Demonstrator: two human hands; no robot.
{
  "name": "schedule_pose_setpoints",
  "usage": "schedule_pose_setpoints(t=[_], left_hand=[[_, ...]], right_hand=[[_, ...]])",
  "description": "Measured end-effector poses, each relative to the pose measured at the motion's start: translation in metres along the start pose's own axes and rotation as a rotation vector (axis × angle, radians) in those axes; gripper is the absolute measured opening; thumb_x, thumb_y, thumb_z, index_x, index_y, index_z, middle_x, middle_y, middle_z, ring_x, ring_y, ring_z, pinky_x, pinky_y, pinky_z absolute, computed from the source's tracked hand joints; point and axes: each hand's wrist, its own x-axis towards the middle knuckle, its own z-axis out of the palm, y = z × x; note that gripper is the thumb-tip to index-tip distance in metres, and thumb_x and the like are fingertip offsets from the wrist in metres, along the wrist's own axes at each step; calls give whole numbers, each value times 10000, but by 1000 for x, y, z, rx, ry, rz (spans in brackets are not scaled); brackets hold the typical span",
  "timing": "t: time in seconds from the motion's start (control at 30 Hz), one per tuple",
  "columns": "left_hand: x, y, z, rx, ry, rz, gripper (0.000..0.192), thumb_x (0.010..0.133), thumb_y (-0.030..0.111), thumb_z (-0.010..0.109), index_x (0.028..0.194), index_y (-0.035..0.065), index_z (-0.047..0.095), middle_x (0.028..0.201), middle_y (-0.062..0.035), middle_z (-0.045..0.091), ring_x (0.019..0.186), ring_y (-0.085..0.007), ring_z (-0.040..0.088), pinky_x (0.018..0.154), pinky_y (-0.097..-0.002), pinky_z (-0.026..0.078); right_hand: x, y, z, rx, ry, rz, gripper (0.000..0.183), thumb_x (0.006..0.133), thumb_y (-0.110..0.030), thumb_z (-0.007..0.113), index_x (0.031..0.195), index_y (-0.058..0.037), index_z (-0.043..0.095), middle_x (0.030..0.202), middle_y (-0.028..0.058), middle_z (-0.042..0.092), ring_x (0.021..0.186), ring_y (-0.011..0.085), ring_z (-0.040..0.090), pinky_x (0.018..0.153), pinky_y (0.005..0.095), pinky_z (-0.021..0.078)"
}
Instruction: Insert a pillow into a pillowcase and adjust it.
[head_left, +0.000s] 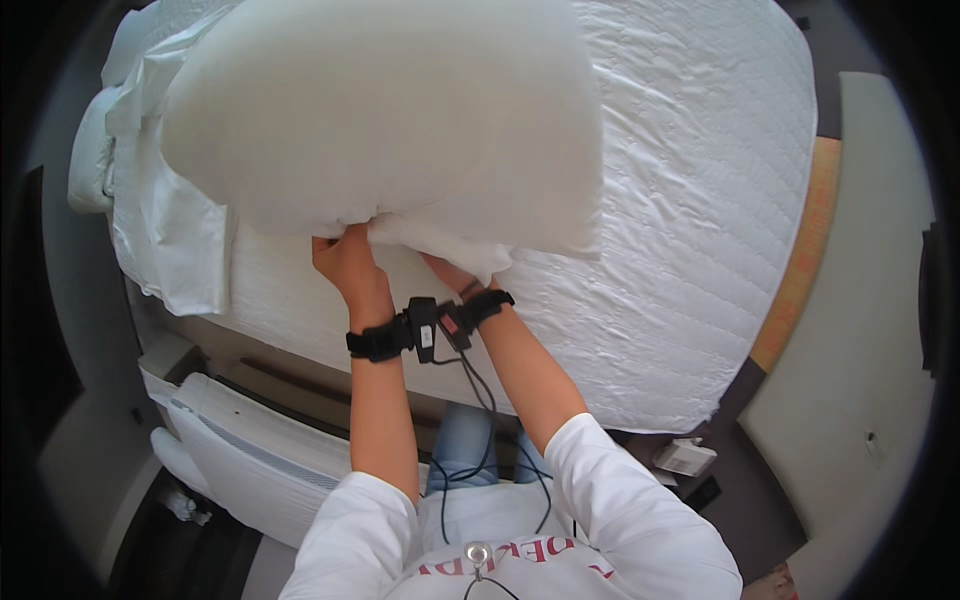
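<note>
A large plump white pillow (382, 112) fills the upper middle of the view, over the bed's quilted white mattress cover (675, 225). My left hand (347, 262) grips the pillow's near edge, where the cloth puckers around the fingertips. Close by on the right, a loose fold of white cloth (442, 244) hangs from that same edge. My right hand (448, 274) reaches beneath this fold. Its fingers are mostly hidden, so their grip does not show. Each wrist wears a black strapped device, and the two devices sit almost touching.
Rumpled white bedding (187, 247) lies along the bed's left side, beside another white pillow (91, 161). A white padded piece (247, 450) stands at lower left. Black cables (484, 390) run from my wrists towards my body. A small white box (684, 456) is at lower right.
</note>
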Motion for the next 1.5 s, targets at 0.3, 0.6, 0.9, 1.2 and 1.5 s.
schedule_pose_setpoints(t=[0.3,0.6,0.9,1.2,1.5], left_hand=[[11,43,29,85,-97,104,266,778,-7,731,1023,22,633,1001,-51,654,898,-144,632,772,-283,508],[3,61,18,-21,-63,12,240,770,-32,722,985,13,625,972,-54,651,887,-141,621,791,-273,489],[8,39,7,17,-107,-29,283,819,33,696,1070,37,564,1055,-51,615,966,-157,611,840,-286,508],[-21,30,-21,-106,71,-264,276,860,71,637,1118,88,541,1076,-13,594,885,-105,560,738,-241,444],[-67,9,-77,-423,-409,-422,358,874,51,577,1219,69,482,1201,-22,536,1126,-176,509,965,-320,413]], right_hand=[[60,2,17,363,74,165,367,893,-215,609,1211,-35,567,1234,113,592,1107,238,573,943,353,454],[46,-14,18,434,86,208,402,900,-247,596,1242,-44,537,1256,110,575,1130,241,557,964,363,439],[48,-15,7,545,87,236,438,906,-279,584,1274,-54,507,1278,106,558,1152,244,540,985,374,424],[13,-54,-15,719,44,285,474,913,-312,571,1305,-63,478,1300,103,540,1175,248,524,1005,384,409],[-13,-93,-25,762,-19,270,510,920,-344,558,1337,-72,448,1322,100,523,1198,251,508,1026,395,394]])
